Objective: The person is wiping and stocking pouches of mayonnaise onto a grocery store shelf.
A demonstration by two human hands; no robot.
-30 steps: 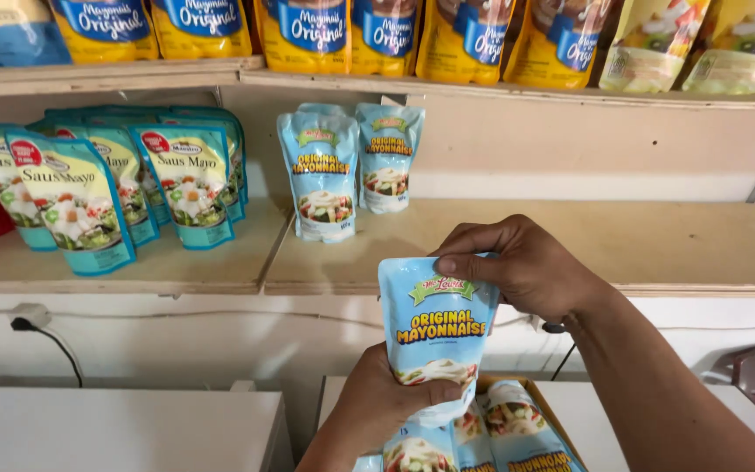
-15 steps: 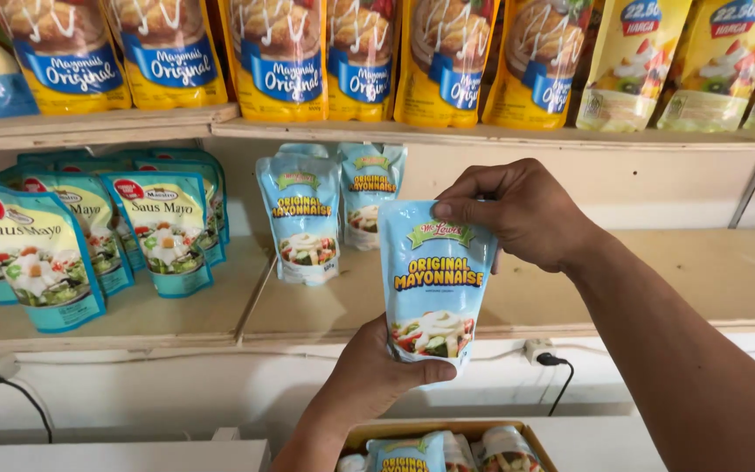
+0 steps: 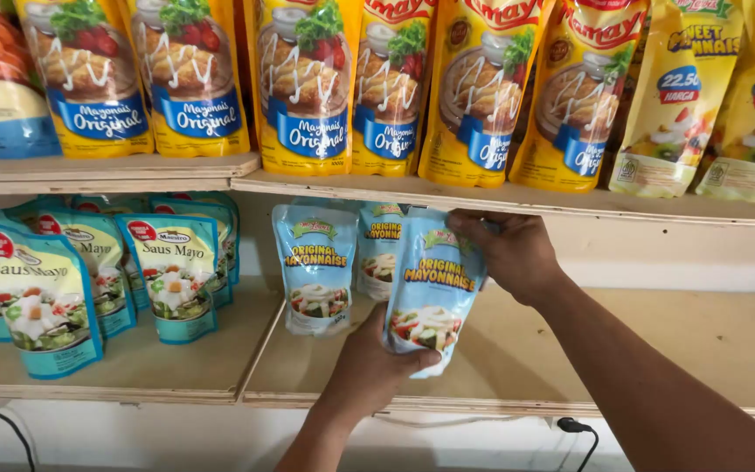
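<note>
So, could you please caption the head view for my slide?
Both hands, left hand below and right hand on top, hold a light-blue pouch at a wooden shelf.

There is only one view, from the camera on the person's head. It faces the two-level pale wooden shelf (image 3: 517, 203) straight on and from near, looking slightly downward, so both forearms enter from the bottom edge.

Bright, even, soft light fills the view, glare glinting off the glossy yellow pouches (image 3: 308, 87) on the upper shelf (image 3: 517, 199), which casts a mild shadow over the back wall below, while focus stays sharp with only slight wide-angle bending at the edges.
</note>
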